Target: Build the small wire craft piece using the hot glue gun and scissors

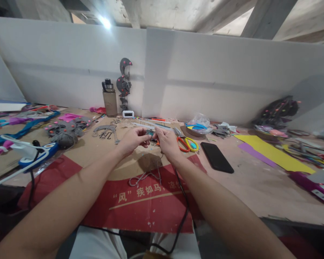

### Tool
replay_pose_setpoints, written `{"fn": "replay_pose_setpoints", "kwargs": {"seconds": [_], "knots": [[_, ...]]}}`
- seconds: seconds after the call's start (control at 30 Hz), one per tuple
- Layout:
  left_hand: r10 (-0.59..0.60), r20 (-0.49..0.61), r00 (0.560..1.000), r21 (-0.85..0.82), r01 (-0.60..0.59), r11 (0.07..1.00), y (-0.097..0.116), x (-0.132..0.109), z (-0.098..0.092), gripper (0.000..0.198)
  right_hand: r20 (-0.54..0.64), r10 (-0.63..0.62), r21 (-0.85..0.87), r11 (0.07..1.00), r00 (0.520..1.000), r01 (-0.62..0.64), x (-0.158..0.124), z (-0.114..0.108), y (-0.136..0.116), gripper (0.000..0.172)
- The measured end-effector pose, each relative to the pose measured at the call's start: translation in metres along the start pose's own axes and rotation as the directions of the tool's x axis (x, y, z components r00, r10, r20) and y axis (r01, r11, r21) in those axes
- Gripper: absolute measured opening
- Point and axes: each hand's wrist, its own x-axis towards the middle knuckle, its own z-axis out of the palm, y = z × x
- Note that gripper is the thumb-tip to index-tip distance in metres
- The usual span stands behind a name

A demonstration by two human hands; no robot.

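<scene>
Grey cord (143, 177) lies in a loose loop on a red printed sheet (140, 212), below the two hands and between the forearms, one strand rising toward the right hand (167, 141); the left hand (135, 141) faces it, fingers bent, the fingertips of both brought close over some small bits on brown paper (118, 169); what they pinch is too small and hidden to make out, so I cannot tell whether either is closed on anything.

Just beyond the right hand, scissors (183, 144) with orange and yellow handles crowd its outer side; a black phone (217, 157) lies further right, and a bowl (196, 132) holding a clear plastic bag (201, 120) stands behind; past these are a yellow sheet (275, 153), a purple strip (256, 154) and a magenta power strip (317, 190).

To the left, a grey crescent piece (104, 132) lies flat, with a grey yarn ball (67, 141) near it and a blue power strip (40, 156) nearer the edge; at the back stand a bottle (109, 103) and a small white clock (128, 114), below dark crescents (123, 84) against the pale panel (70, 72); a black cable (187, 207) crosses the red sheet beside the right forearm.
</scene>
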Motion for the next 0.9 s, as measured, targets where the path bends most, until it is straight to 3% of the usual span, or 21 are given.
{"fn": "replay_pose_setpoints", "kwargs": {"seconds": [0.37, 0.77, 0.9], "knots": [[0.069, 0.053, 0.996, -0.012, -0.069, 0.998, 0.0009, 0.0009, -0.0037, 0.026, 0.009, 0.111, 0.149, 0.983, 0.994, -0.111, -0.0002, 0.0030, -0.0003, 0.044], [0.059, 0.075, 0.995, -0.090, -0.052, 0.995, 0.0033, 0.0001, -0.0061, 0.024, -0.014, 0.045, 0.042, 0.998, 0.999, -0.044, 0.0009, 0.0008, 0.0027, 0.046], [0.053, 0.017, 0.998, -0.069, -0.052, 0.996, 0.0039, -0.0002, -0.0055, 0.017, -0.026, 0.065, 0.046, 0.997, 0.998, -0.064, 0.0000, 0.0015, -0.0003, 0.046]]}}
